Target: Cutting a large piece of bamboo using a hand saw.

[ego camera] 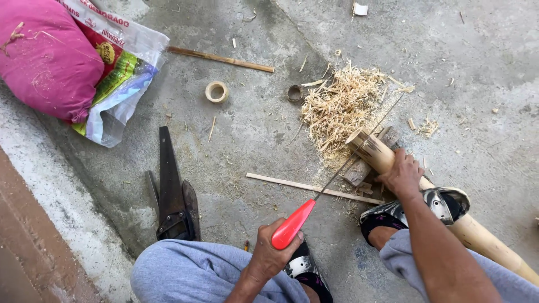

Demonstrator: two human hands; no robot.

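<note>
My left hand (pixel 268 257) grips the red handle (pixel 292 224) of a thin-bladed saw. Its blade (pixel 359 147) runs up and to the right, across the cut end of a thick bamboo pole (pixel 375 152). My right hand (pixel 403 175) presses down on the pole just behind that end. The pole lies slanted toward the lower right, resting on small wood blocks (pixel 359 171). My sandalled right foot (pixel 443 205) stands on it. A heap of pale shavings (pixel 339 106) lies just beyond the pole's end.
A thin wooden strip (pixel 303 185) lies on the concrete under the saw. A black handsaw (pixel 170 185) lies to the left, with a bamboo ring (pixel 217 91), a dark ring (pixel 294 92) and a bamboo stick (pixel 222 59) farther off. A pink sack (pixel 48 56) and a plastic bag (pixel 120 84) sit top left.
</note>
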